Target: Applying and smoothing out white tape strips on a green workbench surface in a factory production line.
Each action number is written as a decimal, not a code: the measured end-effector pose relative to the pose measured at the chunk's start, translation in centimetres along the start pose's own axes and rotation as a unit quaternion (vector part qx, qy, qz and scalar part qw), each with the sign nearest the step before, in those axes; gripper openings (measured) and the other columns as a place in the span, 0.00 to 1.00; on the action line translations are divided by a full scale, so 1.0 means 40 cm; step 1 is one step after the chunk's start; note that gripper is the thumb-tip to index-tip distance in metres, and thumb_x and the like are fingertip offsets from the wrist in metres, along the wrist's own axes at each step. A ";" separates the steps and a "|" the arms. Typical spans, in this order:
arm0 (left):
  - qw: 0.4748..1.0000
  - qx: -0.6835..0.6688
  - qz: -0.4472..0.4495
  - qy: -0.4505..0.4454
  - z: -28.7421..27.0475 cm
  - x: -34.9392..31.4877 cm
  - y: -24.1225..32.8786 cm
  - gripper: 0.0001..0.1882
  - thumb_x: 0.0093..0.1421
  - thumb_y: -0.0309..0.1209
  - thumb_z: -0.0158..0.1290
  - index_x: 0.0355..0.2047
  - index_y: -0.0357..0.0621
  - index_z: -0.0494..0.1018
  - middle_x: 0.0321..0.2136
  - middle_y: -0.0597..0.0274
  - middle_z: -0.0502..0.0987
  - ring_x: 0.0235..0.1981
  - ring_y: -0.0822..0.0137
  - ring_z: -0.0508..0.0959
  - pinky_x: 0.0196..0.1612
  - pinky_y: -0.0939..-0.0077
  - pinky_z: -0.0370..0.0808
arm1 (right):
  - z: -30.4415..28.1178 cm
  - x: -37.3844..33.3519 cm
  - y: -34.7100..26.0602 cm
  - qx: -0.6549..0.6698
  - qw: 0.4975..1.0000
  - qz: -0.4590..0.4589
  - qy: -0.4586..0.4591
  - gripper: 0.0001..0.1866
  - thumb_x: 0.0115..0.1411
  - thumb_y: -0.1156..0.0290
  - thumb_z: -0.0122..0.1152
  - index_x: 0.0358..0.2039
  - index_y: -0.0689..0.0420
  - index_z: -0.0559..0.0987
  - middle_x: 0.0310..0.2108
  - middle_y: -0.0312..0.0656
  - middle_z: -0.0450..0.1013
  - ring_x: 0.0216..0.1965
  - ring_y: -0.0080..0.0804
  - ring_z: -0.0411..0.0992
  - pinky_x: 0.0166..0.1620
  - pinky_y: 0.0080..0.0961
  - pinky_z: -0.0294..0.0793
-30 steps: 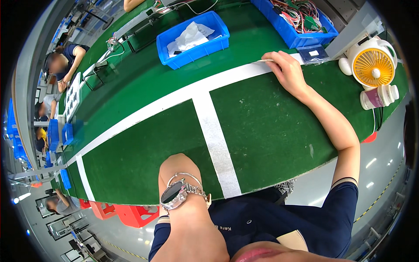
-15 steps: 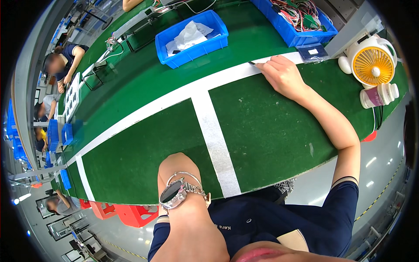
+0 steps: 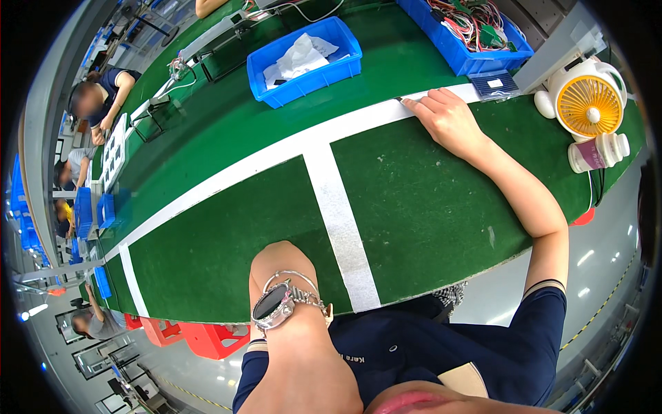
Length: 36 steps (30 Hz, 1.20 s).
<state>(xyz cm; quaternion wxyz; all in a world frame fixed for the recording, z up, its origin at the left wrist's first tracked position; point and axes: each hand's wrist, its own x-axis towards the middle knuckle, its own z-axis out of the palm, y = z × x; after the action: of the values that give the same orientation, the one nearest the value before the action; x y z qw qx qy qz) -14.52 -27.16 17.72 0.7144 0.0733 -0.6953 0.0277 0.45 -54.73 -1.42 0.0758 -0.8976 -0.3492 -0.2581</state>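
Note:
My right hand [image 3: 448, 121] rests on the white strip [image 3: 358, 125] along the far side of the green mat. Its fingers are curled together, and a tiny dark tip shows at the forefinger and thumb; what they hold is too small to name. My left elbow is propped on the near part of the green table [image 3: 227, 228], with the forearm folded back toward me. A silver watch [image 3: 274, 305] and a bangle circle that wrist. My left hand [image 3: 307, 372] is bent up close below my chin, its fingers hidden.
Beyond the strip stands a blue bin [image 3: 310, 76] with white crumpled sheets. Another blue bin [image 3: 476, 63] holds wires and green boards. To the right are a small solar panel [image 3: 495, 83], a yellow-white fan [image 3: 589, 103] and a white bottle [image 3: 596, 153]. Co-workers sit far left.
My right fingers have shifted slightly, and less of the dark tip shows. My left arm stays put. At the lower left, a distant person's arm has risen.

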 end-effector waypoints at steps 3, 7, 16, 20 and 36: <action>1.000 0.005 -0.003 0.003 0.005 -0.002 0.005 0.12 0.58 0.24 0.43 0.24 0.55 0.73 0.23 0.74 0.73 0.24 0.75 0.74 0.25 0.76 0.68 | 0.001 0.000 -0.004 -0.003 1.000 0.006 -0.006 0.19 0.50 0.79 0.59 0.46 0.61 0.81 0.28 0.38 0.74 0.35 0.35 0.73 0.42 0.33 0.73; 1.000 0.018 -0.004 0.011 0.007 -0.001 0.012 0.12 0.58 0.24 0.43 0.24 0.55 0.73 0.24 0.74 0.74 0.24 0.75 0.74 0.26 0.76 0.69 | -0.005 0.000 -0.009 -0.018 0.999 0.016 -0.025 0.20 0.51 0.78 0.59 0.47 0.61 0.81 0.28 0.38 0.74 0.36 0.35 0.74 0.43 0.33 0.73; 0.999 0.031 0.012 0.003 0.003 0.005 -0.007 0.12 0.58 0.24 0.43 0.24 0.55 0.74 0.24 0.74 0.74 0.25 0.75 0.74 0.26 0.76 0.69 | -0.016 0.008 -0.011 -0.075 0.996 0.010 -0.044 0.20 0.51 0.76 0.59 0.46 0.63 0.80 0.28 0.38 0.74 0.36 0.34 0.74 0.43 0.31 0.74; 0.999 -0.038 -0.019 -0.017 -0.002 -0.004 0.012 0.11 0.56 0.24 0.45 0.19 0.57 0.70 0.19 0.77 0.71 0.21 0.77 0.72 0.23 0.78 0.65 | -0.016 0.004 -0.010 -0.101 0.993 0.020 -0.063 0.19 0.50 0.75 0.59 0.44 0.63 0.80 0.27 0.39 0.75 0.35 0.33 0.74 0.43 0.31 0.74; 0.998 0.060 0.007 -0.003 -0.001 0.017 0.005 0.12 0.57 0.24 0.43 0.24 0.54 0.74 0.23 0.74 0.74 0.24 0.75 0.74 0.26 0.76 0.69 | -0.036 0.010 -0.034 -0.254 0.961 0.022 -0.107 0.06 0.45 0.75 0.61 0.25 0.63 0.78 0.21 0.40 0.75 0.28 0.31 0.75 0.34 0.27 0.72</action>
<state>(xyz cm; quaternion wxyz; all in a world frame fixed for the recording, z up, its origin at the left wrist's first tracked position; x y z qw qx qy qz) -14.47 -27.00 18.41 0.7064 0.1110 -0.6951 0.0745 -0.81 -53.94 -0.03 -0.1872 -0.9172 -0.2583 -0.2387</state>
